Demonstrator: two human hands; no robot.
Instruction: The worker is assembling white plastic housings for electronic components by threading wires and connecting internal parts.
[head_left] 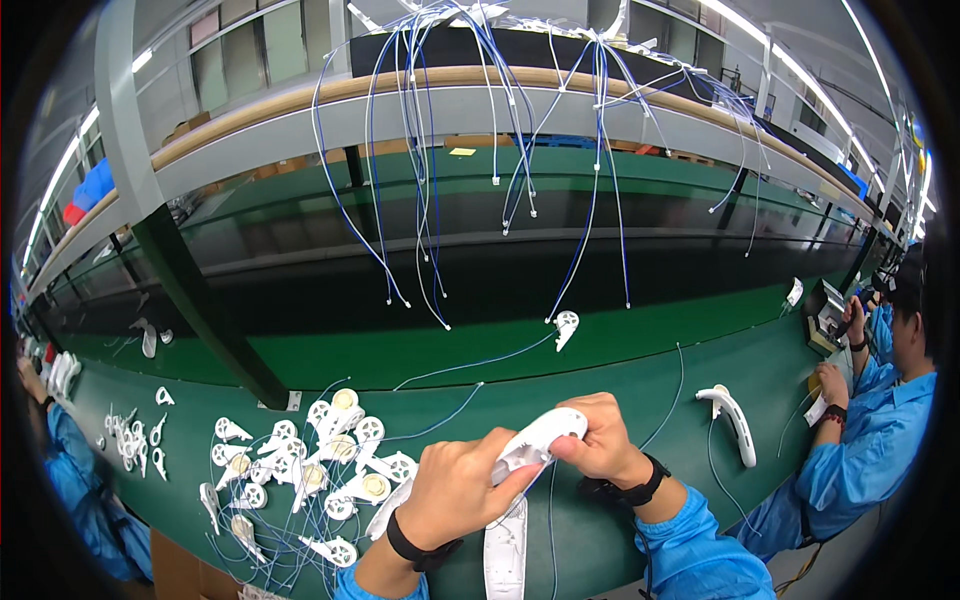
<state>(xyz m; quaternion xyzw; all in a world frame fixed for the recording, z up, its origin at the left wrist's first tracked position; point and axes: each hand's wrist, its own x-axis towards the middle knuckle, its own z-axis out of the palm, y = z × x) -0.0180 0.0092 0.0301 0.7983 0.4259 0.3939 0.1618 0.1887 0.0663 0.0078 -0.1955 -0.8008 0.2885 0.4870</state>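
Note:
Near the front of the green bench, my left hand (450, 495) and my right hand (608, 440) both grip a white curved plastic housing (538, 432). The left fingers wrap its near side, while the right thumb presses against its rounded end. An open hollow shows on the side facing me. Just below my hands lies a long white plastic shell (505, 560), inner side up. A thin blue wire (553, 530) hangs below the held housing; whether it joins it is hidden. To the left sits a pile of white fan-shaped parts (300, 455) with tangled wires.
Wire bundles (420, 140) hang from the overhead shelf. Smaller white parts (130, 440) lie far left; a white part (566, 328) rests ahead. A curved white handle (738, 425) with wire lies right. A grey post (215, 300) stands left. Co-workers (870, 400) sit at both sides.

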